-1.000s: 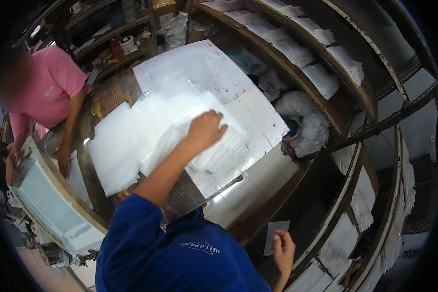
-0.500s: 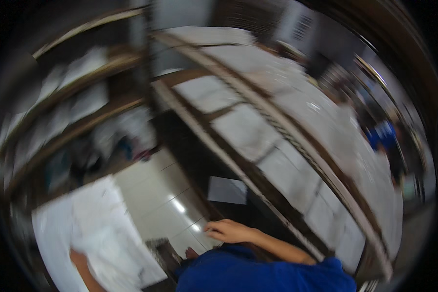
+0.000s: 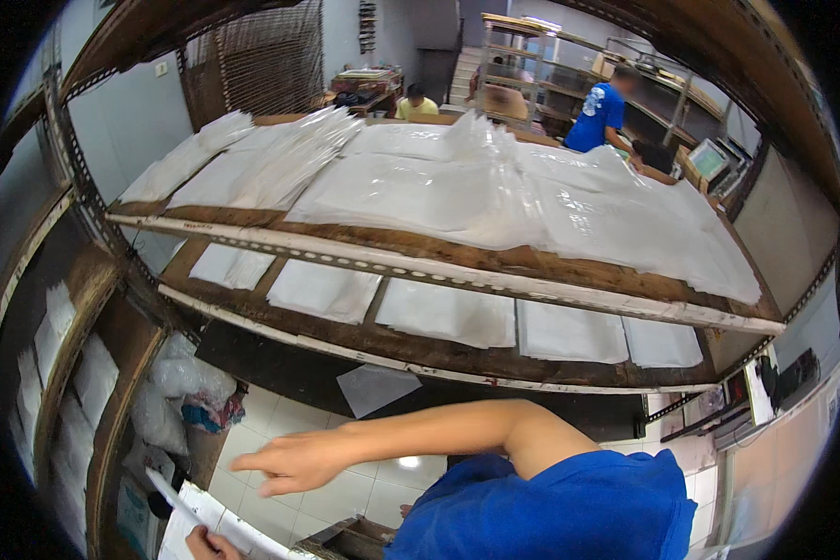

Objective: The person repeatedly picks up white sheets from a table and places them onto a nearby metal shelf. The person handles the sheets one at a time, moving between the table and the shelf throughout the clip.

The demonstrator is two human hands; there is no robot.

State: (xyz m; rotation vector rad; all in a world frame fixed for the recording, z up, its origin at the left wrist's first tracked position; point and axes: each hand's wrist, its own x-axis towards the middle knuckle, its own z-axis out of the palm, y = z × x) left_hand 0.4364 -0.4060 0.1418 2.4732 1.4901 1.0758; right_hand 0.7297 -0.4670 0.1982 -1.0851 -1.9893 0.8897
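At the lower left edge, my left hand (image 3: 213, 544) is closed on a thin white sheet (image 3: 177, 499), which stands tilted and nearly edge-on. Beneath it lies a flat white surface (image 3: 252, 537), partly cut off by the frame. My right hand (image 3: 294, 464) reaches leftward across my body with its fingers stretched out. It holds nothing and hangs in the air above and to the right of the white sheet.
Ahead stands a metal-framed rack (image 3: 457, 271) with stacks of clear-white plastic sheets (image 3: 420, 191) on two shelves. More shelves (image 3: 65, 373) stand at left. A loose sheet (image 3: 376, 388) lies below the rack. A person in blue (image 3: 595, 117) and one in yellow (image 3: 416, 105) are beyond.
My view has swung to face the rack more squarely. My right arm has stretched out to the left, toward my left hand. The white sheet at my left hand now shows almost edge-on.
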